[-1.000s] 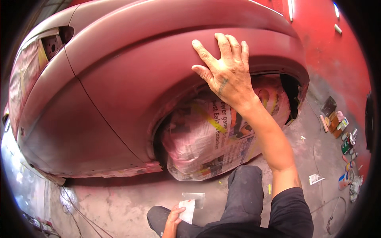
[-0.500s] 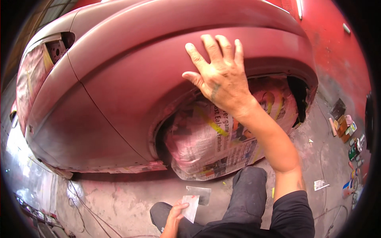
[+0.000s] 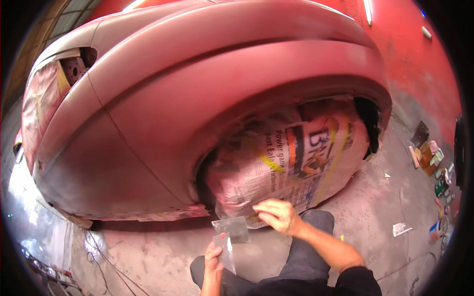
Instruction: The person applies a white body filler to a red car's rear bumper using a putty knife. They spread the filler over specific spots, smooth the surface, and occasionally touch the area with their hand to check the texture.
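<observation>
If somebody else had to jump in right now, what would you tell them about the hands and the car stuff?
Left hand: low by the knee, fingers pinching a small grey sheet, likely sandpaper.
Right hand: off the panel, fingers at the top of that sheet, near the newspaper-masked wheel.
Things: the dull red primed car fender is straight ahead; small cans and bottles lie on the floor to the right.
Done: wheel masked, fender coated.
Left: I cannot tell which areas need more work.
</observation>
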